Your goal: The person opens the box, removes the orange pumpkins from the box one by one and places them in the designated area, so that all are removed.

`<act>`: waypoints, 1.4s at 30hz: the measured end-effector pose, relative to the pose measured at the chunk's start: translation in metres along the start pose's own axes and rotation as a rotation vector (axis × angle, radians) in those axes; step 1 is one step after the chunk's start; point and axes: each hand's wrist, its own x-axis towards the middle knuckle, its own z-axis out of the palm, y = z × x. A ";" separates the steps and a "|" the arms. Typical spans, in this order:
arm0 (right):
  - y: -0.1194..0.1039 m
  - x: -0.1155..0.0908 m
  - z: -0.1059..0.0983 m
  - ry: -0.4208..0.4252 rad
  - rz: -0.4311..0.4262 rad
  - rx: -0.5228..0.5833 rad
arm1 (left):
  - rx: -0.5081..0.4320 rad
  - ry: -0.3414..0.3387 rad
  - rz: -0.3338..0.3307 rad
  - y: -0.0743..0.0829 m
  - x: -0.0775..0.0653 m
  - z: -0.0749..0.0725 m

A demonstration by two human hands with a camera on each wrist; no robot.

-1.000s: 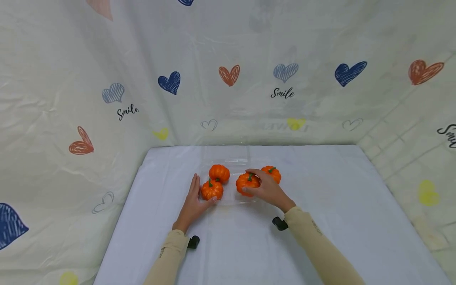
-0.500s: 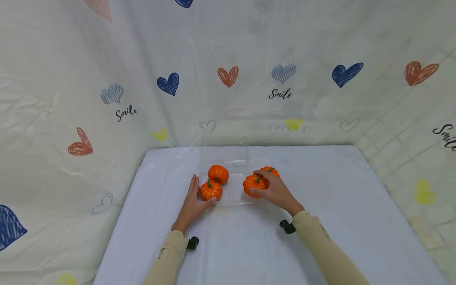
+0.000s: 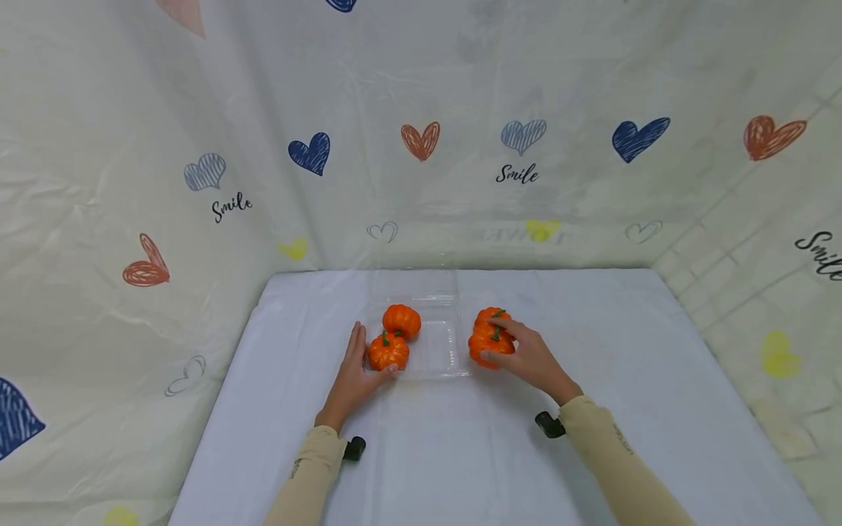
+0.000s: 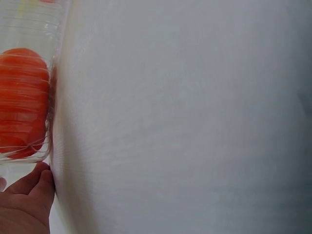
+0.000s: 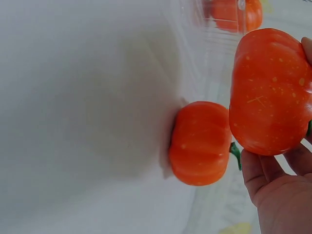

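My right hand [image 3: 534, 358] grips a small orange pumpkin [image 3: 485, 349] with a green stem, thumb in front and fingers behind. In the right wrist view this pumpkin [image 5: 270, 92] is raised off the cloth. Another pumpkin [image 5: 200, 144] sits on the table just beyond it, partly covered in the head view. My left hand [image 3: 355, 376] lies against the left side and front corner of a clear plastic box [image 3: 437, 374], fingers straight. Inside the box's left half sit two more pumpkins, one at the front [image 3: 389, 353] and one behind it [image 3: 402, 321].
The box's clear lid [image 3: 413, 285] stands open toward the back edge of the table. A white cloth [image 3: 434, 453] covers the table. Behind it hangs a pale curtain [image 3: 421, 88] printed with hearts and the word Smile.
My right hand has carried its pumpkin rightward, from over the box's right half to beyond the box's right side, in front of the other pumpkin. My left hand has stayed by the box.
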 end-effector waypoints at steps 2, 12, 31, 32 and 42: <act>0.002 -0.002 -0.001 -0.001 0.013 -0.011 | 0.002 0.001 -0.001 0.000 0.000 0.000; 0.017 -0.009 0.000 -0.004 0.015 -0.086 | 0.009 0.002 -0.003 0.000 -0.001 -0.001; 0.030 -0.016 0.008 -0.010 0.028 -0.116 | 0.001 0.004 -0.005 0.000 -0.001 -0.001; 0.031 -0.016 0.009 -0.013 0.029 -0.118 | 0.000 0.004 -0.005 0.000 -0.001 -0.001; 0.037 -0.019 0.014 -0.021 0.056 -0.121 | -0.011 0.004 -0.013 0.002 -0.001 -0.001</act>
